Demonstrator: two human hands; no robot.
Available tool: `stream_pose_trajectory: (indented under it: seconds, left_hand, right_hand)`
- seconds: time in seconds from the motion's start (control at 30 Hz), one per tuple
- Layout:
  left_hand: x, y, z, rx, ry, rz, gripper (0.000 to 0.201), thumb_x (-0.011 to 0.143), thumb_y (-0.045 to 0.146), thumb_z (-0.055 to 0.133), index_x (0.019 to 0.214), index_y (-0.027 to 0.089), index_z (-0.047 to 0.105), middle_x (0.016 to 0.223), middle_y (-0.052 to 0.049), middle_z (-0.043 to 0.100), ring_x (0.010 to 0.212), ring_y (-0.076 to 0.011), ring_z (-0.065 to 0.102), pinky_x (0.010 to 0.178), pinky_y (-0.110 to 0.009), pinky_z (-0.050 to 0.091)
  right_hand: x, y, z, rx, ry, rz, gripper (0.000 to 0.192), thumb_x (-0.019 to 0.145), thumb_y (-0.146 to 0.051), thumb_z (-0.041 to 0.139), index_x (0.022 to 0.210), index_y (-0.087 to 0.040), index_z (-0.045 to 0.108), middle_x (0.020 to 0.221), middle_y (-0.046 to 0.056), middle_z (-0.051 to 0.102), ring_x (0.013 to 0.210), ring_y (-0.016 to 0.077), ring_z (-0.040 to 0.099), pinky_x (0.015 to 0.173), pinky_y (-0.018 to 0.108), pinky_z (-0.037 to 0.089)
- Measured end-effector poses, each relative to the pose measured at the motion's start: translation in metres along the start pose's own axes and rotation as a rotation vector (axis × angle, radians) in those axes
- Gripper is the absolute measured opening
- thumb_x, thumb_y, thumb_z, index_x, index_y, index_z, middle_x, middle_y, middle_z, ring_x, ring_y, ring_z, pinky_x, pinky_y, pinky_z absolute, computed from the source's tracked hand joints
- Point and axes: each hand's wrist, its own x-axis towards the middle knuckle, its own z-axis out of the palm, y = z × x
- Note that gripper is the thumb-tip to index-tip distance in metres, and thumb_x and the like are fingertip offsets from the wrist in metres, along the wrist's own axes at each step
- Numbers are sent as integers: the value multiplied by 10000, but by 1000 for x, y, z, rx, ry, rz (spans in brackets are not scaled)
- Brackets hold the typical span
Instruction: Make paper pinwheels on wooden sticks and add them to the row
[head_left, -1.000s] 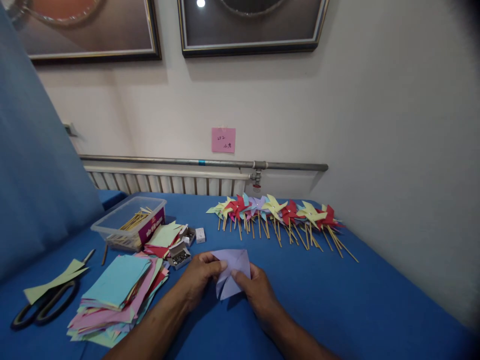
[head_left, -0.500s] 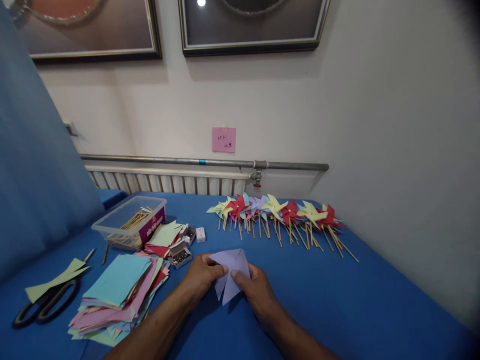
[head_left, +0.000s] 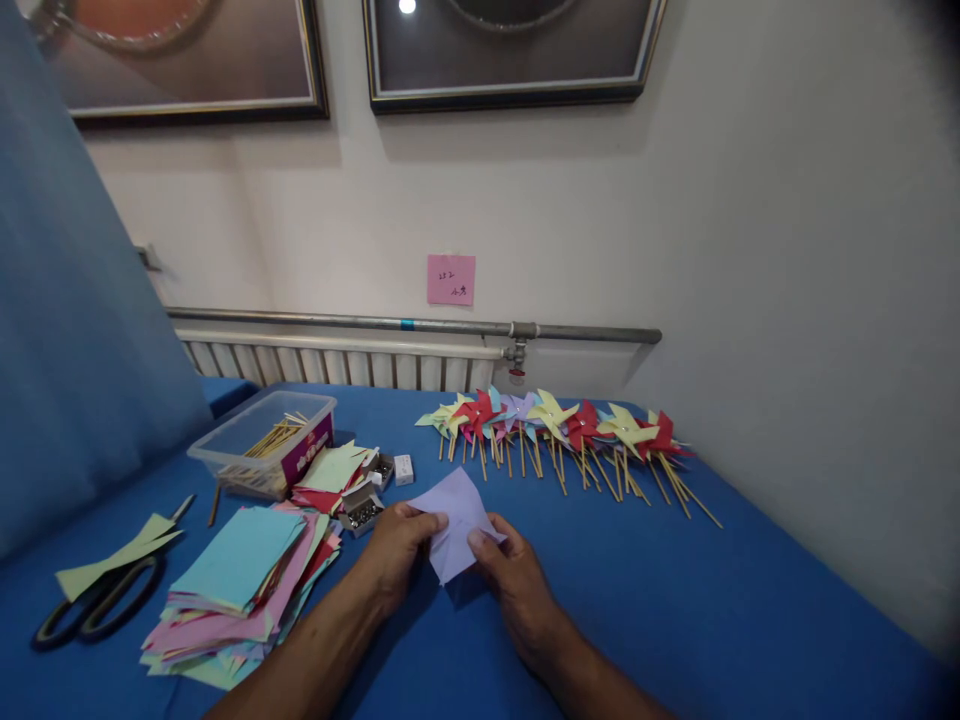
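Head view: the left hand [head_left: 396,553] and right hand [head_left: 517,583] were both pinched on a lilac paper square [head_left: 456,520], held just above the blue worktop [head_left: 675,600] near its front middle, the hands close together with the sheet between them. Against the frame half a second before, the paper had opened from a folded, pointed shape to a flatter sheet, its upper corner raised and turned toward the left; the right thumb now lay on its right edge. To the left lay a stack of coloured paper squares [head_left: 240,580], touching the worktop, with scissors [head_left: 94,610] further left under a pale green offcut [head_left: 112,558]. Behind the stack stood a clear plastic tub [head_left: 262,455] holding wooden sticks, with small open boxes of pins [head_left: 361,510] beside it. A row of finished pinwheels [head_left: 559,425] lay along the back. Behind ran a radiator [head_left: 337,368], a pipe [head_left: 412,325], a pink note [head_left: 451,279] on the wall and two framed pictures [head_left: 510,50].
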Motion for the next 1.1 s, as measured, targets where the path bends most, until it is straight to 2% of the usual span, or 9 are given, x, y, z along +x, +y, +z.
stream_pose_trajectory:
  seconds: [0.17,0.33,0.43,0.6,0.7,0.83,1.0,1.1]
  left_hand:
    - [-2,-6,6,-11,-1,19,345,560,346,921,734,104,747,643,-76,720,554,-159,581,601,-291,427]
    - [-1,-13,10,-6,-11,43,405,563,394,948,763,113,736,634,-46,691,568,-151,569,605,-285,412]
    - [0,-18,10,-7,-2,68,426,557,409,962,765,118,729,618,-29,666,547,-132,530,581,-276,380]
    - [0,-20,8,7,-24,63,426,576,442,950,746,128,718,601,-13,627,543,-117,494,570,-268,353]
    - [-2,-10,7,19,2,64,407,595,459,925,648,152,663,551,9,571,529,-105,474,565,-259,345]
    - [-4,5,4,34,57,59,431,550,478,929,694,152,686,605,1,622,559,-118,529,579,-248,378]
    - [-3,6,3,140,-15,66,395,514,410,931,653,145,673,570,11,612,531,-100,481,562,-239,356]
    - [-1,2,4,193,-44,52,371,478,362,923,643,150,668,553,27,598,516,-96,466,550,-237,348]
  right_hand:
    - [3,6,6,19,-23,-45,550,786,-591,862,1171,-212,758,983,74,805,908,266,747,936,409,575]
    - [5,10,8,-16,91,-26,629,772,-677,824,1148,-176,772,907,89,814,841,286,756,820,395,596]
    - [5,10,8,-10,136,-19,594,787,-647,824,1133,-166,774,869,77,812,779,269,748,765,369,583]
    - [5,10,6,-49,203,-1,517,762,-616,840,994,-156,790,802,66,799,719,251,728,721,345,562]
    - [6,12,4,-82,212,6,526,745,-631,829,952,-149,792,786,72,797,709,253,721,697,344,555]
    - [8,14,3,-97,211,-16,569,686,-636,851,974,-148,799,833,86,810,780,276,741,756,360,583]
    - [6,10,5,-141,151,13,519,703,-613,838,920,-143,805,744,80,788,693,251,722,676,333,575]
    - [4,4,7,-163,124,29,471,721,-576,829,913,-147,808,756,76,789,658,225,700,642,312,554]
